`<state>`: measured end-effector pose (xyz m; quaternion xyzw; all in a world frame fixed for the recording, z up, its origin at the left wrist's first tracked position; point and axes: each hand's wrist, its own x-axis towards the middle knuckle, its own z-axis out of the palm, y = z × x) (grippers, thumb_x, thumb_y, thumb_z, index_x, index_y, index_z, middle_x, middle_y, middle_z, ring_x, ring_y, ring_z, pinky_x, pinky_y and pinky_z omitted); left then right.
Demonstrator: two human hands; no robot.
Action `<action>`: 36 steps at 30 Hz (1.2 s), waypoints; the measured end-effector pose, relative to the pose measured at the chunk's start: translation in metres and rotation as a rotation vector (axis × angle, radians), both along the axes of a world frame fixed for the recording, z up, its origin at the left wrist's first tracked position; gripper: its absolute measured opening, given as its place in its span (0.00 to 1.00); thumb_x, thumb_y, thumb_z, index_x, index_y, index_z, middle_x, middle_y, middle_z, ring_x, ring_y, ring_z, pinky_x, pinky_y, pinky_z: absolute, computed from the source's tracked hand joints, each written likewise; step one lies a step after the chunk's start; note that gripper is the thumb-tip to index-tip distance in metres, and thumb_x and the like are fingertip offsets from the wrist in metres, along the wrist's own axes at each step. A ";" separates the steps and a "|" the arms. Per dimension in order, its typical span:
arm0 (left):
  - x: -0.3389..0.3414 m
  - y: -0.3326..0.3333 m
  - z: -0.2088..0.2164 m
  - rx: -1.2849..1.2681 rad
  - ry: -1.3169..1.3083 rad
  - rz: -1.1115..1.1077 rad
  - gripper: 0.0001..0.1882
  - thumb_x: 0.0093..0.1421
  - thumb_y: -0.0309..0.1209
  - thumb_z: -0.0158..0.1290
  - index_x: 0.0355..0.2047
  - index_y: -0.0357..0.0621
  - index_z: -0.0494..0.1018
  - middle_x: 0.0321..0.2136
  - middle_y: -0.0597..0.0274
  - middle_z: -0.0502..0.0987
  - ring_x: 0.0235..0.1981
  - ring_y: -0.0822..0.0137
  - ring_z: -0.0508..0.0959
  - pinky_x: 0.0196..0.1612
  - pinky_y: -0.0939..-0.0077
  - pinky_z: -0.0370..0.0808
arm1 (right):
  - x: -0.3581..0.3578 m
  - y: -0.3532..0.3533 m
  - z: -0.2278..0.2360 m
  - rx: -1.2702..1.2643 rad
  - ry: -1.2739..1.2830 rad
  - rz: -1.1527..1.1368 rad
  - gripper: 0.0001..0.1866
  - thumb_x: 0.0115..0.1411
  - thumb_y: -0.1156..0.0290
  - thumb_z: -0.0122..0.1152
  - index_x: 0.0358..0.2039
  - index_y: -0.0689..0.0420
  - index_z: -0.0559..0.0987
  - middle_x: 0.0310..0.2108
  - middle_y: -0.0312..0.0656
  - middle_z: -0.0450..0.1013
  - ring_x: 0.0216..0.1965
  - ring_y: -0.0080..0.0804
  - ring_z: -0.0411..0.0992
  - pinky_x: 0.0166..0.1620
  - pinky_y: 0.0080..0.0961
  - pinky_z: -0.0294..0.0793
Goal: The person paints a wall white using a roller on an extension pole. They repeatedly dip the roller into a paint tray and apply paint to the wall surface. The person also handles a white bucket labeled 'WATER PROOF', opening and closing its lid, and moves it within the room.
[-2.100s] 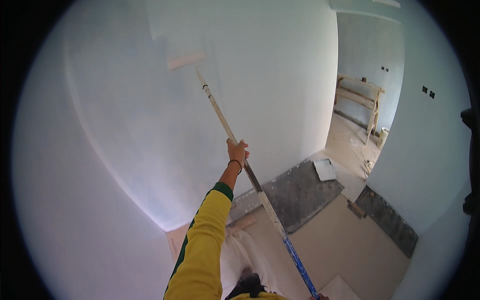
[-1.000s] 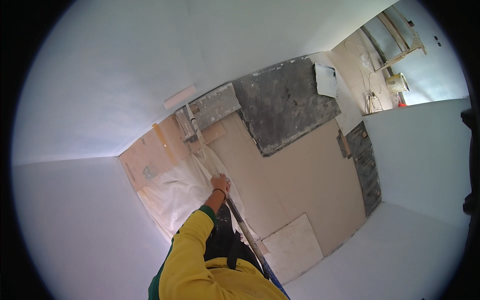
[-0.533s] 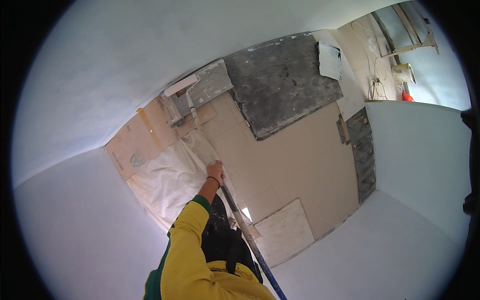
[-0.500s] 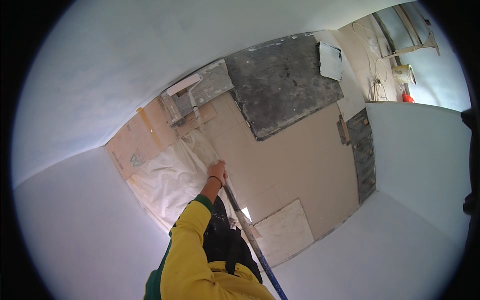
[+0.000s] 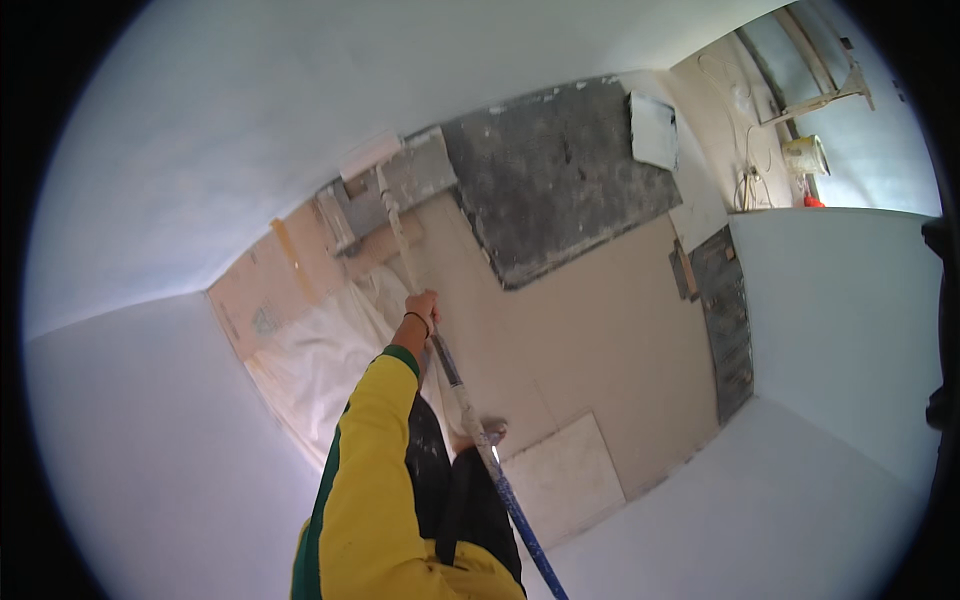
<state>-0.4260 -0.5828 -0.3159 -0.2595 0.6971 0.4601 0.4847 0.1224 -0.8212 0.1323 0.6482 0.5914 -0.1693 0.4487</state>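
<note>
My left hand (image 5: 423, 308) is closed round the upper part of a long roller pole (image 5: 410, 255). The pole is paint-spattered and pale toward the roller, with a dark band and then blue lower down. It slants past my legs and leaves the picture at the lower edge. At its far end a pale paint roller (image 5: 370, 156) lies against the foot of the far white wall (image 5: 300, 110), touching or very close to it. My right hand is out of view.
A dark board (image 5: 565, 180) covers the floor ahead, with a white paint tray (image 5: 653, 130) at its right. A crumpled whitish sheet (image 5: 315, 355) and cardboard (image 5: 255, 290) lie left. Beyond the right wall (image 5: 830, 290) stand a paint bucket (image 5: 803, 156) and cables (image 5: 750, 185).
The roller has moved a little up and right, nearer the wall. My left hand has shifted slightly left and farther out, still round the pole. A foot now shows beside the pole.
</note>
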 end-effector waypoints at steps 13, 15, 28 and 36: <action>0.123 -0.030 0.174 0.326 0.126 0.094 0.16 0.62 0.46 0.51 0.37 0.47 0.69 0.16 0.66 0.63 0.10 0.68 0.64 0.11 0.69 0.62 | 0.244 -0.074 -0.068 0.158 0.436 0.054 0.14 0.50 0.55 0.65 0.30 0.52 0.80 0.18 0.46 0.75 0.23 0.50 0.75 0.27 0.46 0.76; 0.132 -0.029 0.220 0.377 0.170 0.091 0.16 0.63 0.47 0.50 0.38 0.47 0.69 0.16 0.66 0.63 0.10 0.69 0.64 0.11 0.70 0.61 | 0.270 -0.092 -0.078 0.179 0.497 0.053 0.15 0.50 0.55 0.65 0.30 0.52 0.79 0.17 0.46 0.74 0.22 0.50 0.75 0.27 0.47 0.75; 0.159 -0.045 0.460 0.653 0.487 -0.031 0.16 0.65 0.48 0.49 0.39 0.49 0.67 0.18 0.70 0.63 0.13 0.73 0.64 0.13 0.74 0.64 | 0.291 -0.129 -0.145 0.124 0.632 -0.111 0.21 0.51 0.48 0.64 0.39 0.45 0.75 0.27 0.49 0.77 0.31 0.54 0.75 0.31 0.50 0.75; 0.131 -0.023 0.590 0.845 0.666 -0.125 0.16 0.65 0.45 0.48 0.36 0.49 0.59 0.18 0.67 0.64 0.11 0.73 0.65 0.11 0.74 0.65 | 0.218 -0.074 -0.130 0.389 0.869 -0.081 0.17 0.53 0.52 0.64 0.34 0.51 0.78 0.23 0.51 0.76 0.27 0.56 0.74 0.30 0.50 0.74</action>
